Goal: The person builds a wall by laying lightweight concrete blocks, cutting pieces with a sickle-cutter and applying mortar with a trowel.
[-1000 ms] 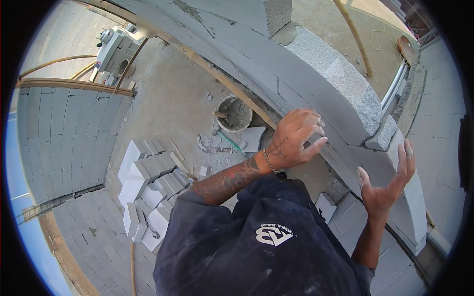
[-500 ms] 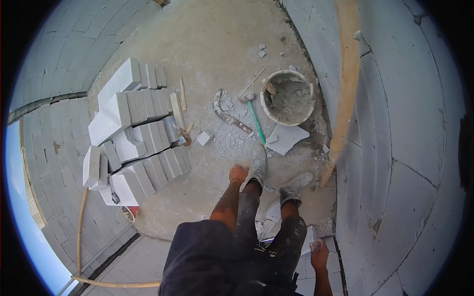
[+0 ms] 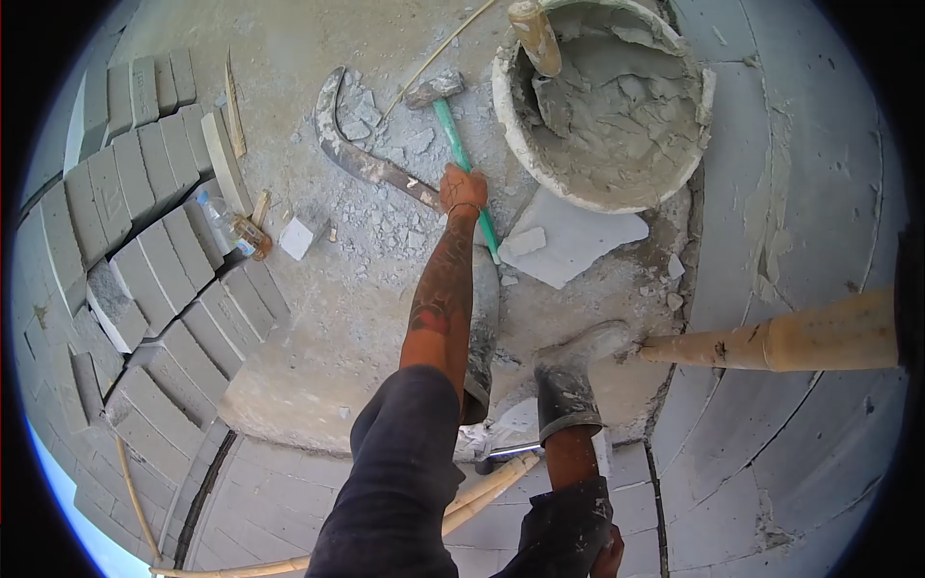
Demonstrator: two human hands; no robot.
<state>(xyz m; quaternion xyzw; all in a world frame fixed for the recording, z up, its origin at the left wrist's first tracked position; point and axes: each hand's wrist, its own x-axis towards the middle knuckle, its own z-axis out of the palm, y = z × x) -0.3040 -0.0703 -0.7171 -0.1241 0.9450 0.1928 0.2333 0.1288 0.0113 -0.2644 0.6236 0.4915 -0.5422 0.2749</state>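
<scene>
My left hand reaches down to the floor, fingers closed round the green handle of a hammer. Close beside it lies a curved blade tool, its near end partly covered by my hand. Only a bit of my right hand shows at the bottom, behind my knee; its fingers are hidden. Ahead to the right stands a bucket of grey mortar, with a wooden-handled tool stuck in it. A flat white block piece lies below the bucket.
Stacked grey blocks fill the left side, with a plastic bottle beside them. Rubble covers the floor. A thick wooden pole juts from the right, near my boot. Block walls stand close on the right.
My left hand has moved from beside my leg forward to the hammer and closed on it. The view has come lower and nearer. My right hand has become mostly hidden.
</scene>
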